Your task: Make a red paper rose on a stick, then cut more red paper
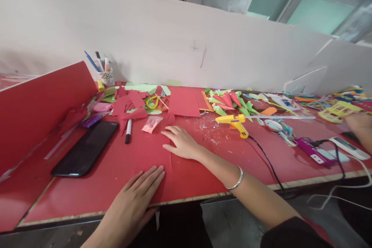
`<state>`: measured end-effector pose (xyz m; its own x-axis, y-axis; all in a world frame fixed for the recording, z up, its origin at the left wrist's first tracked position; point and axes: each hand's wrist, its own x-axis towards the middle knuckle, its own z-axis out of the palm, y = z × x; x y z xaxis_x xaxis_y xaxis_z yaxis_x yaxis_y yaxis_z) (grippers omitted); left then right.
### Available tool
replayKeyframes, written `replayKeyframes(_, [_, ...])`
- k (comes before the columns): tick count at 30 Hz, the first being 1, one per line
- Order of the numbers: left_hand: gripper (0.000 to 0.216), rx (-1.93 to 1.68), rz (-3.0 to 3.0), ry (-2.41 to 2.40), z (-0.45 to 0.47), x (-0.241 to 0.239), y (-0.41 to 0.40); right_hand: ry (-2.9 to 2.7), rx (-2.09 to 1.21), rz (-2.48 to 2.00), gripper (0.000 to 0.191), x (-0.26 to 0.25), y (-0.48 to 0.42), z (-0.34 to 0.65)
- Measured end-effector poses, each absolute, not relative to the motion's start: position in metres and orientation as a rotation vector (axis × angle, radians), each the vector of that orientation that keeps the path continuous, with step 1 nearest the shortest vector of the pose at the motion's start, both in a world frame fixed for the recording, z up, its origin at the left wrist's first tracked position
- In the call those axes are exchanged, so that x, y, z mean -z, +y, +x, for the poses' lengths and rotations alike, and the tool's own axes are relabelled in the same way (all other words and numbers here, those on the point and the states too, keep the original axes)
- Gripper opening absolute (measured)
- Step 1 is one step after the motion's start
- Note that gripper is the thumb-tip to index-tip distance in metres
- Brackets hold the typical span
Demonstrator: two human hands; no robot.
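Note:
A red paper sheet (149,151) lies on the red tabletop, close to it in colour. My left hand (138,193) rests flat near the table's front edge, fingers stretched over the sheet's lower part. Farther up, my right hand (183,143) is spread with its fingertips at the sheet's right side; a silver bangle (239,178) circles that wrist. Neither hand grips anything. Just beyond the right fingers are a small clear bag of pink bits (152,124) and a black-and-white marker (128,131). A stack of red paper (184,101) lies behind them.
Left stand a black phone (85,149) and a pen cup (107,76). Red scraps (130,102) lie behind. Rightward are a yellow glue gun (234,122) with its cord, red and green paper cones (228,100), and a purple power strip (316,152). Another person's hand (359,124) shows far right.

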<state>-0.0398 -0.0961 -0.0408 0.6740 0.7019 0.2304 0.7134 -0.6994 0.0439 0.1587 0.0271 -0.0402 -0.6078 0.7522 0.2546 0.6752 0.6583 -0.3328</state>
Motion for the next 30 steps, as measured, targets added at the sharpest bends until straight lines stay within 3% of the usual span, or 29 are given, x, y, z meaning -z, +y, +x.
replayKeyframes(6, [0.033,0.477,-2.921,-0.980,-0.038,0.035,-0.101,-2.516,-0.291,-1.181,0.048,0.031,0.024,0.154])
replayKeyframes(13, [0.029,0.636,-2.879,-1.109,-0.052,0.032,-0.094,-2.503,-0.540,-1.119,0.044,0.003,-0.008,0.170])
replayKeyframes(17, [0.029,0.762,-2.882,-1.304,-0.043,0.024,-0.085,-2.614,-0.657,-0.838,0.053,-0.012,-0.030,0.183])
replayKeyframes(20, [0.030,0.849,-2.986,-1.291,-0.026,0.016,-0.082,-2.608,-0.467,-0.804,0.026,-0.008,-0.042,0.189])
replayKeyframes(26, [0.031,0.556,-3.127,-1.289,-0.016,0.006,-0.070,-2.572,-0.317,-0.900,0.026,0.014,-0.049,0.226])
replayKeyframes(30, [0.043,0.315,-3.134,-1.287,-0.027,0.010,-0.049,-2.599,-0.415,-1.054,0.033,0.023,-0.058,0.253])
